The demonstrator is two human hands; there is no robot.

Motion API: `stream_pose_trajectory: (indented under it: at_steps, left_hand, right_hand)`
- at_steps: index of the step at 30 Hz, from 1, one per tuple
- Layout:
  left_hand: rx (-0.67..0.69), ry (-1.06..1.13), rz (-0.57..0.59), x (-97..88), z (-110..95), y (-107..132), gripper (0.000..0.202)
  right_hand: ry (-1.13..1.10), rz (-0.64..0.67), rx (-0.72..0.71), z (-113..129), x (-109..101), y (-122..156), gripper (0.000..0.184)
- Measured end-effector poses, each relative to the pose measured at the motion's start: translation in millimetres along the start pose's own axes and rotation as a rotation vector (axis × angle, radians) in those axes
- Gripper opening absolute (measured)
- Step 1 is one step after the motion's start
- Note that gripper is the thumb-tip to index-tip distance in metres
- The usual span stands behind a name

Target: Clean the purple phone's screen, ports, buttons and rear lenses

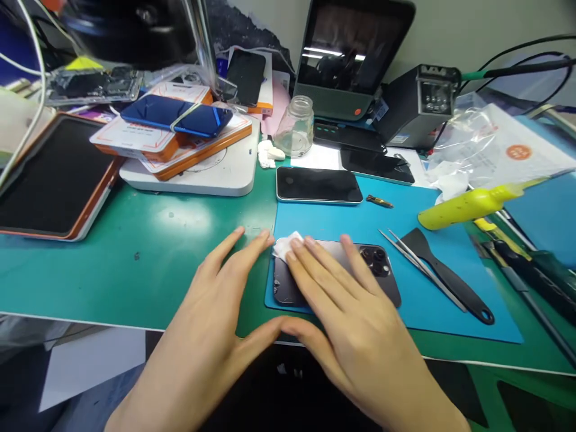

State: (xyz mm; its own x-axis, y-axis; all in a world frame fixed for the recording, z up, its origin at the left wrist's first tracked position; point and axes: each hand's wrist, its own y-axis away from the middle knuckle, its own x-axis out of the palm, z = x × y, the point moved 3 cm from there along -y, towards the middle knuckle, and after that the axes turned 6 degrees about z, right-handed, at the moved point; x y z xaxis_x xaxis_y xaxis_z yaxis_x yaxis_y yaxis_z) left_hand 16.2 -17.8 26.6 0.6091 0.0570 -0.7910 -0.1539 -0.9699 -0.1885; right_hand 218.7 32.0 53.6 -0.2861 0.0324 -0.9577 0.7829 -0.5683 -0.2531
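A dark grey phone [382,273] lies face down on the blue mat [360,222], its camera cluster toward the right. My right hand [346,312] rests flat on its back, fingers stretched, pressing a small white wipe [285,243] at the phone's upper left corner. My left hand [211,306] lies flat on the green mat [112,258] just left of the phone, fingers spread, thumb near the phone's lower edge. It holds nothing.
Tweezers [418,264] and a black spudger [445,276] lie right of the phone. A second phone [319,184], face up, and a glass jar [297,126] sit behind. A yellow bottle [468,207], stacked phone boxes [180,141] and a black tablet [49,174] surround the mats.
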Motion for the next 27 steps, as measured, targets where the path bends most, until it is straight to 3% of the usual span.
stream_pose_trajectory:
  at_steps: [3, 6, 9, 13, 21, 23, 27]
  left_hand:
    - [-0.014, -0.001, 0.025, 6.5, 3, -9, 0.09]
    - [-0.017, -0.04, 0.012, 10.2, 7, -11, 0.09]
    - [-0.007, -0.108, 0.015, 11.3, 7, -7, 0.093]
    - [-0.024, -0.175, 0.038, 11.6, 8, -5, 0.084]
    - [-0.061, -0.08, -0.001, 14.6, 6, -14, 0.098]
    - [-0.08, -0.06, 0.037, 14.1, 1, -17, 0.095]
    - [-0.178, 0.042, 0.039, 11.2, -5, -19, 0.101]
  right_hand:
    - [-0.053, -0.024, -0.026, 9, 2, -8, 0.061]
    - [-0.07, -0.019, -0.081, 11, -2, 5, 0.054]
    - [-0.028, -0.07, -0.019, 1, -11, 29, 0.041]
    - [0.021, -0.175, 0.071, -18, -22, 58, 0.037]
    - [-0.03, -0.342, 0.059, -43, -29, 99, 0.031]
    - [0.016, -0.42, 0.157, -56, -36, 109, 0.029]
    - [0.046, -0.63, 0.544, -88, -47, 131, 0.027]
